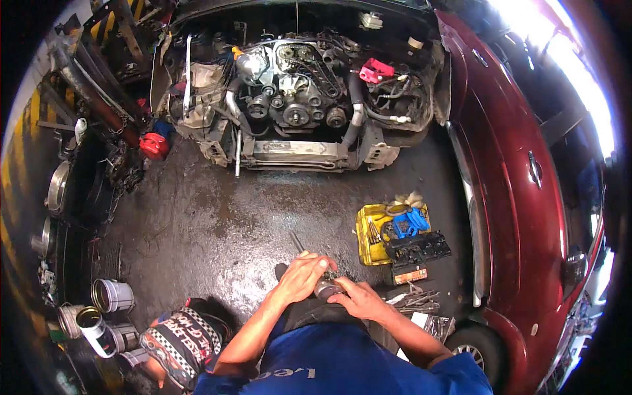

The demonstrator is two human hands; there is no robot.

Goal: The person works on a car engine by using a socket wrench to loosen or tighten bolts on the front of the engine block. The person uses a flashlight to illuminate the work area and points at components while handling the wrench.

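Observation:
Both of my hands are close together in front of my body. My left hand [303,278] is closed, and a thin dark rod-like tool [297,241] sticks out beyond its fingers toward the engine. My right hand [361,300] grips a rounded, shiny metal part [326,289] from the right side, with the thumb on it. The left fingertips are beside that part. Whether the rod and the part are joined cannot be seen, as my fingers cover the space between them.
Ahead stands a car front with an exposed engine [296,92]. A yellow tray [372,253] with parts lies right of my hands, near a dark red car [520,197]. At lower left are a crouching person [187,345] and several buckets [112,295]. The floor [217,204] looks wet.

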